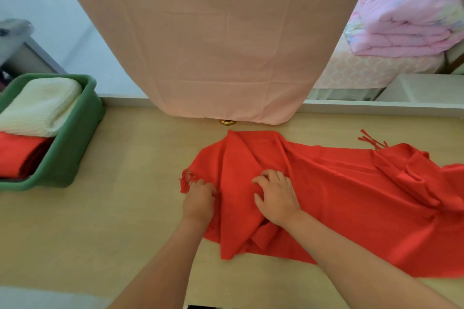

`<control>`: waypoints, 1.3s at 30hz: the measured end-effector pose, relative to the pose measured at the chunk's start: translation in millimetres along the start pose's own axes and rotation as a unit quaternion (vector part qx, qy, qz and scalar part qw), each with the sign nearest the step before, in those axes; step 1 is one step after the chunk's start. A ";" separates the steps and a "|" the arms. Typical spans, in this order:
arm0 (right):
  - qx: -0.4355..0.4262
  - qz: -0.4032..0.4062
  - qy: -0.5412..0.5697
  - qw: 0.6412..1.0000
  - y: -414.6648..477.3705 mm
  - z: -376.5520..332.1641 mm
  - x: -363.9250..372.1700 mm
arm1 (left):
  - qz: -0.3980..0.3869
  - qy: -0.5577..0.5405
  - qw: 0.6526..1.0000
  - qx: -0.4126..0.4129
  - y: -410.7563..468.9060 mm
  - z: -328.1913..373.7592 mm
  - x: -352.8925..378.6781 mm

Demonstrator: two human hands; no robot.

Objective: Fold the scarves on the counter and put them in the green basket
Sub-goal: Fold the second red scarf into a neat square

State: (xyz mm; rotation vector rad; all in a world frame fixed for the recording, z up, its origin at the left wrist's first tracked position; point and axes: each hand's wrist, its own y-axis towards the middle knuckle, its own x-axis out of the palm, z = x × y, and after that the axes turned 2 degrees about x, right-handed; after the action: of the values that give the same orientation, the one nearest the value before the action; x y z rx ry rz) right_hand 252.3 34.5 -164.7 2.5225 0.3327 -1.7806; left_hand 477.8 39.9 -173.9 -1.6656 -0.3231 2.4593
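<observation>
A red fringed scarf (pixel 339 195) lies rumpled across the right half of the wooden counter (pixel 113 221). My left hand (pixel 199 199) grips the scarf's left edge, right beside the fringe, with its fingers curled into the cloth. My right hand (pixel 275 195) lies on the scarf's middle, fingers bent and bunching the fabric. At the far left stands the green basket (pixel 72 148), holding a folded cream scarf (pixel 40 105) and a folded red scarf (pixel 17 155).
A pink cloth (pixel 213 45) hangs down at the counter's back edge, with a brass knob (pixel 227 122) under it. Folded pink bedding (pixel 401 12) lies on a bed at the back right. Bare counter stretches between the basket and the scarf.
</observation>
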 end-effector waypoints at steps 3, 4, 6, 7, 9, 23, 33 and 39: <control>-0.042 -0.001 0.014 0.999 0.6 -19.4 1.9 | 0.032 -0.028 0.999 -0.001 -3.1 -9.5 -5.6; -0.052 -0.003 0.021 0.998 0.7 -26.3 2.0 | 0.055 -0.054 0.997 -0.005 -4.7 -11.3 -10.8; -0.064 -0.019 0.029 0.997 -0.1 -42.9 1.1 | 0.109 -0.117 0.987 0.010 -8.1 -14.7 -26.1; -0.068 -0.030 0.024 0.997 0.2 -52.9 0.4 | 0.127 -0.145 0.981 0.033 -10.7 -16.8 -36.2; -0.069 -0.038 0.003 0.997 2.0 -75.5 0.9 | 0.153 -0.175 0.968 0.090 -15.1 -23.7 -57.3; -0.074 -0.005 0.192 0.979 35.4 -241.8 25.1 | 0.103 0.254 0.956 -0.107 -28.3 -153.6 -159.2; 0.107 0.057 0.118 0.986 2.0 -207.5 52.8 | -0.093 -0.034 0.987 0.129 -28.3 -167.9 -98.1; 0.182 -0.049 0.139 0.972 -17.0 -192.1 63.0 | -0.137 0.037 0.989 -0.049 -34.6 -180.3 -85.1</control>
State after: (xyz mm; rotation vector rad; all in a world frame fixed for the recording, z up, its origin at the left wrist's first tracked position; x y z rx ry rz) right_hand 447.2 90.0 -156.3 3.0748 0.1493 -1.6462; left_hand 677.0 68.8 -153.2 -1.6212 -0.6262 2.2081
